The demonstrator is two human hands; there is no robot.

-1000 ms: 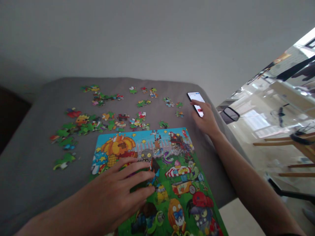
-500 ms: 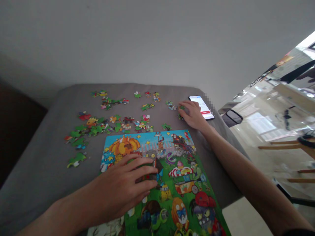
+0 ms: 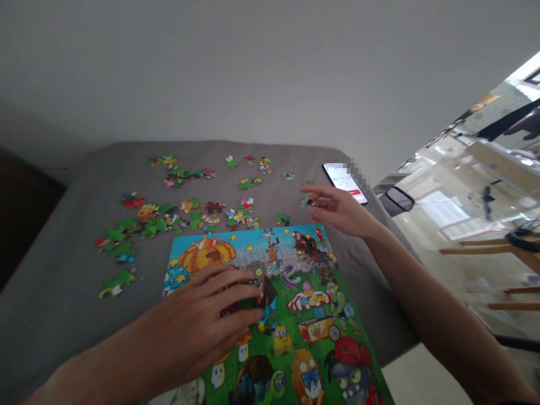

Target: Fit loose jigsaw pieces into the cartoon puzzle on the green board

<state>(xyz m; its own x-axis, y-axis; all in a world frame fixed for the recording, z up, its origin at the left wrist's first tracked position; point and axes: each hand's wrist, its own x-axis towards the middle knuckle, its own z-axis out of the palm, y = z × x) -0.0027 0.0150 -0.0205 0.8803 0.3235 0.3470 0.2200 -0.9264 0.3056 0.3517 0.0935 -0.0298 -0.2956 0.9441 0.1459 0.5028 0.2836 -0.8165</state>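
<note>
My left hand (image 3: 215,309) lies flat over a colourful cartoon puzzle board (image 3: 312,270), fingers stretched and a little apart. Under it part of the picture is hidden. Beyond the board's far right corner, my right hand (image 3: 337,209) has a small puzzle piece (image 3: 311,203) between its thumb and fingers. Just past those fingertips a bit of a green piece (image 3: 310,183) shows. To their left lie a bluish piece (image 3: 288,176) and a green piece (image 3: 283,218).
Several loose puzzle pieces are spread over the grey cloth (image 3: 67,253), thickest in a cluster (image 3: 156,225) left of the board's far edge. A phone (image 3: 346,184) with a lit screen lies at the back right. A pale wall (image 3: 253,73) rises behind the table.
My right hand has drawn back slightly and turned, with a puzzle piece now showing in its fingers. One of two pieces left of it is gone from its spot. My left hand shifted slightly left in view.
</note>
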